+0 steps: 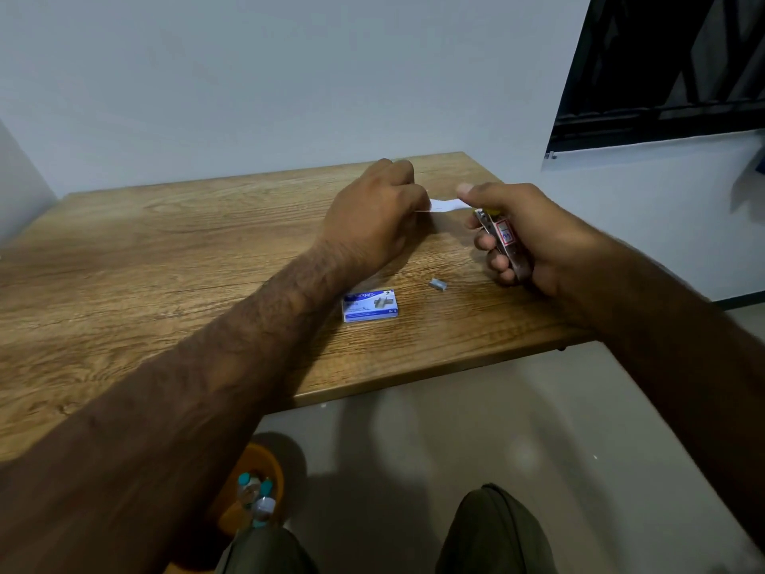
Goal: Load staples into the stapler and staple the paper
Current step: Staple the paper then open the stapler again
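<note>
A person is sitting at a wooden desk [165, 242], and a blue and white staple box [369, 305] is lying flat near its front edge. Everything else is being placed from that box.

Beyond the box, towards the wall, the left hand [372, 219] is resting on the desk with its fingers curled in. Its grip is closing on one end of a small white paper [446, 205], which is sticking out to the right of the knuckles.

Beyond the box and to its right, the right hand [525, 238] is wrapping its fingers round a small metal stapler [503, 238] with a red and white label. The grip is tight, with the thumb lying along the top. The stapler's front end is pointing at the free end of the paper and sitting just beside it. Whether the paper is lying inside the stapler's mouth cannot be told.

Just to the right of the box, a short strip of staples [438, 285] is lying loose on the desk, apart from both hands.

Nearer the person than the box, below the desk's edge, an orange container [265, 461] holding small bottles is standing on the pale floor [455, 441]. A knee in olive trousers [492, 528] is showing to its right.
</note>
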### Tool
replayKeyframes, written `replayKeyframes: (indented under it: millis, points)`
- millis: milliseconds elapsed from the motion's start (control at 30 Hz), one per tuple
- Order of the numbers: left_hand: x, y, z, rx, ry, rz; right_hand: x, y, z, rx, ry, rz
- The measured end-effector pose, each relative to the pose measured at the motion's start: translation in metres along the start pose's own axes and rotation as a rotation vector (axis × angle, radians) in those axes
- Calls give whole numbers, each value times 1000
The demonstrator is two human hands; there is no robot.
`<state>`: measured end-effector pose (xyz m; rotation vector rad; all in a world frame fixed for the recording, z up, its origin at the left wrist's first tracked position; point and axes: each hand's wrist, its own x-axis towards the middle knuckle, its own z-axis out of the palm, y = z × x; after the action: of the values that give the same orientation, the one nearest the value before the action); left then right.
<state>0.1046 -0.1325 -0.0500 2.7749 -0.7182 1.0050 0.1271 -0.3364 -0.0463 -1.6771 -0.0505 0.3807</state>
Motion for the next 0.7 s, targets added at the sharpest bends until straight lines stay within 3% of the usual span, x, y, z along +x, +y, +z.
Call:
replayKeyframes:
  millis: [100,233,333,433,533,700]
  points:
    - [0,1,2,-29,-12,-9,-3,0,0,-56,27,-79]
    - [2,0,5,-60,-48,-28,-7,4,7,-379,222,-474]
    - [4,-1,6,-68,-69,-48,-9,1,12,-593,316,-558]
    - [5,-4,7,-99,-86,-70,-13,-4,13,-673,216,-450]
    - [4,-6,8,-149,-118,-79,-21,-6,15,-598,28,-369]
    - [5,-13,3,-299,-249,-154,-32,-9,28,-573,-148,-470]
